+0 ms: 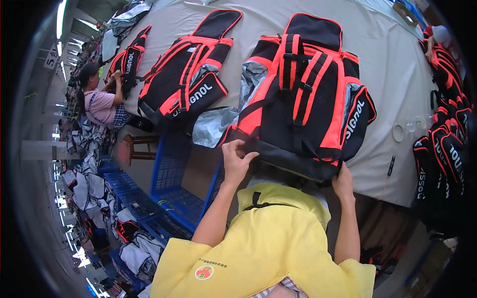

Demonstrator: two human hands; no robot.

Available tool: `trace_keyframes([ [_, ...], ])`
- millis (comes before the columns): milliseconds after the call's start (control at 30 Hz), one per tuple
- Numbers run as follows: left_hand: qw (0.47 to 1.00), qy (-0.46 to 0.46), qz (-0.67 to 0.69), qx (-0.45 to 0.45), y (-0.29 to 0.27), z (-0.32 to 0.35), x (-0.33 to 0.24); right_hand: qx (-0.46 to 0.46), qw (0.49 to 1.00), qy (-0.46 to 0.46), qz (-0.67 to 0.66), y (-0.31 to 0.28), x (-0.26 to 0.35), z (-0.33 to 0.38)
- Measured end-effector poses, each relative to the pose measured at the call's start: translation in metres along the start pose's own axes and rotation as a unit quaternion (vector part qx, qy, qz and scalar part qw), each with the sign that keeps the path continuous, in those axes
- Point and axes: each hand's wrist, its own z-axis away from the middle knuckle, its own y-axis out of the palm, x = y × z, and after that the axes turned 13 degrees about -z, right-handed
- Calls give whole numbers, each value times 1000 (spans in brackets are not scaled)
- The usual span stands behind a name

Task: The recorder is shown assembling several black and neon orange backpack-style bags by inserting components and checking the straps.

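Black and red, the bag (278, 119) lies on the worktop (387, 94) at its near edge, where left hand (235, 163) and right hand (343, 186) fingers grip the bottom corners and should pull evenly.

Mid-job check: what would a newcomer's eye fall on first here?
Probably the big black backpack with bright red-orange trim, lying on the pale cloth-covered table straight ahead, the left hand and right hand at its near corners. Next, the person's yellow shirt, filling the lower middle. Then a similar pack to its left and a heap of packs at the right edge.
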Motion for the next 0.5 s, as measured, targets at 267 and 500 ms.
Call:
trace_keyframes([
  [267, 919, 92, -375, -80, -62, -20, -7, -120, 992, 41, 0, -37, -18, 15],
  [500, 770, 187, -524, -312, -146, -80, -8, -151, 988, 44, 14, -85, -31, 51],
])
